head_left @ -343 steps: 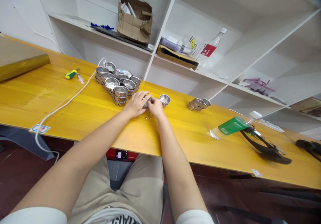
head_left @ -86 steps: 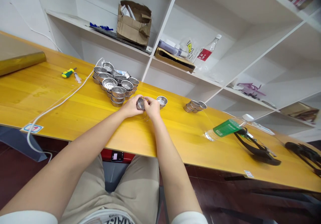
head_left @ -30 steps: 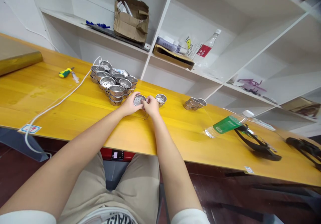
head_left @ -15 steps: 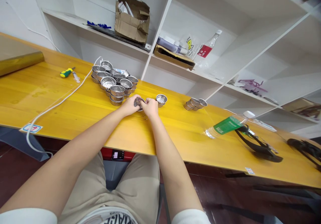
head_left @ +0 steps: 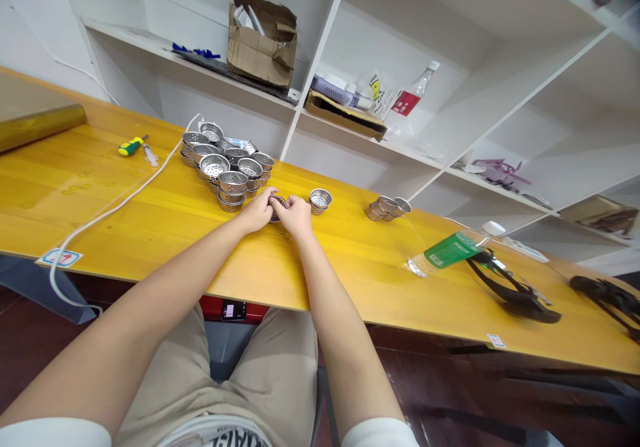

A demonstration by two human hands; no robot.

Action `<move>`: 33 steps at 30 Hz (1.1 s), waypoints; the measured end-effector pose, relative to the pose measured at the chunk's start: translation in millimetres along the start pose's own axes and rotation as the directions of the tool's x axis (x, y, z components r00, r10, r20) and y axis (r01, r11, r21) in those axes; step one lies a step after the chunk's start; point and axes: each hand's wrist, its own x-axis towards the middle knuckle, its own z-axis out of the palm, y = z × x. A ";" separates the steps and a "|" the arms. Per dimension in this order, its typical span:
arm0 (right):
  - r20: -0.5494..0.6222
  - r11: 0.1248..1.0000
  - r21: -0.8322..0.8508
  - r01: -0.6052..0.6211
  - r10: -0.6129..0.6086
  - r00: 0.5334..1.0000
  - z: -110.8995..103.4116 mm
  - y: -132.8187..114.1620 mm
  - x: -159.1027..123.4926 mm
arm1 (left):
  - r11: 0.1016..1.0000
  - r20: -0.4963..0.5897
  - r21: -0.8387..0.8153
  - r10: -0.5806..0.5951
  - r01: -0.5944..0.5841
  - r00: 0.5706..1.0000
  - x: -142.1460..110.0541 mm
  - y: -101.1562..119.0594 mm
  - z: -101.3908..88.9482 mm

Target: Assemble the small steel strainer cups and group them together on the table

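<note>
Between my two hands, just above or on the yellow table (head_left: 260, 267), is a round perforated metal strainer cup (head_left: 275, 217), mostly covered by fingers. My left hand (head_left: 257, 211) is closed on its left side. From the right, my right hand (head_left: 294, 217) grips it, thumb reaching over the rim. Close to my left hand stands a cluster of stacked strainer cups (head_left: 233, 183), shiny and full of small holes. Another small stack of strainer cups (head_left: 320, 201) sits just right of my right hand. Farther right is a third group of cups (head_left: 387, 207).
A green-labelled bottle (head_left: 450, 252) lies tilted beside a black strap-like object (head_left: 510, 293) on the right. To the left are a white cable (head_left: 120, 203), a screwdriver (head_left: 132, 145) and a syringe-like item (head_left: 151, 156). White shelves with a cardboard box (head_left: 263, 40) rise behind.
My right hand has moved slightly left, its thumb now farther across the strainer cup, and more of the cup is covered. The stacks on the table stay put.
</note>
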 end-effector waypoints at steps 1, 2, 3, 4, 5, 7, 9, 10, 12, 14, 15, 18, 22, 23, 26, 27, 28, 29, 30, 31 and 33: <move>0.006 1.000 0.007 -0.012 0.011 1.000 0.1 0.4 0.2 | 1.000 0.003 -0.003 -0.005 0.005 1.000 0.4 -0.7 0.4; 0.008 1.000 0.011 -0.023 0.023 1.000 0.2 0.8 0.5 | 1.000 0.009 -0.005 -0.010 0.010 1.000 0.7 -1.2 0.6; 0.009 0.999 0.012 -0.034 0.034 0.999 0.2 1.3 0.9 | 1.000 0.015 -0.007 -0.013 0.013 1.000 0.8 -1.3 0.7; 0.012 0.999 0.013 -0.046 0.046 0.999 0.1 1.9 1.3 | 1.000 0.021 -0.009 -0.013 0.013 1.000 0.7 -1.0 0.6; 0.017 0.998 0.014 -0.059 0.059 0.998 0.1 2.6 1.6 | 1.000 0.027 -0.013 -0.009 0.009 1.000 0.3 -0.4 0.4; 0.036 0.996 0.019 -0.087 0.086 0.996 0.3 4.0 2.3 | 1.000 0.028 -0.020 0.008 -0.008 1.000 -0.8 1.6 -0.4; 0.047 0.994 0.021 -0.108 0.107 0.993 1.2 5.6 2.9 | 1.000 0.024 -0.020 0.019 -0.018 1.000 -2.0 4.1 -1.7; 0.047 0.993 0.022 -0.114 0.113 0.992 1.8 6.4 3.1 | 1.000 0.022 -0.019 0.022 -0.021 1.000 -2.6 5.4 -2.4; 0.044 0.992 0.025 -0.120 0.119 0.992 3.1 7.8 3.6 | 0.999 0.019 -0.024 0.030 -0.029 0.999 -3.4 7.8 -3.8; 0.041 0.992 0.025 -0.120 0.119 0.992 4.0 8.7 4.0 | 0.998 0.012 -0.036 0.042 -0.042 0.999 -4.0 9.9 -4.9; 0.037 0.993 0.023 -0.117 0.116 0.993 4.1 9.1 4.1 | 0.998 0.007 -0.043 0.044 -0.044 0.999 -4.2 10.8 -5.3; 0.018 0.996 0.012 -0.092 0.092 0.996 3.4 9.4 4.1 | 0.998 -0.001 -0.051 0.023 -0.023 1.000 -4.9 12.4 -5.6; 0.019 0.998 0.004 -0.064 0.063 0.998 2.6 9.6 3.4 | 0.998 0.004 -0.063 0.008 -0.008 1.000 -5.4 12.0 -4.7; 0.025 0.998 0.003 -0.063 0.063 0.998 2.9 9.9 3.4 | 0.998 0.009 -0.066 0.008 -0.008 1.000 -5.4 11.7 -4.3; 0.036 0.998 0.006 -0.062 0.062 0.997 4.7 11.4 4.2 | 0.998 0.013 -0.067 0.002 -0.001 1.000 -5.2 10.5 -3.5; 0.038 0.998 0.009 -0.062 0.062 0.997 5.5 12.1 4.6 | 0.998 0.009 -0.062 0.001 -0.001 1.000 -5.1 9.9 -3.3; 0.040 0.998 0.014 -0.062 0.061 0.997 6.3 12.8 5.0 | 0.998 0.002 -0.056 0.002 -0.002 1.000 -4.9 9.2 -3.2; 0.041 0.998 0.020 -0.062 0.061 0.997 7.1 13.5 5.4 | 0.999 -0.004 -0.049 0.003 -0.003 1.000 -4.7 8.4 -3.0; 0.041 0.998 0.027 -0.063 0.062 0.997 7.9 14.1 5.7 | 0.999 -0.007 -0.041 0.005 -0.005 1.000 -4.4 7.4 -2.8; 0.041 0.997 0.034 -0.066 0.065 0.997 8.5 14.7 5.8 | 0.999 -0.007 -0.034 0.008 -0.008 1.000 -4.1 6.2 -2.6; 0.046 0.995 0.056 -0.077 0.075 0.996 9.3 15.4 5.6 | 0.999 0.004 -0.027 0.017 -0.017 1.000 -3.6 4.0 -1.8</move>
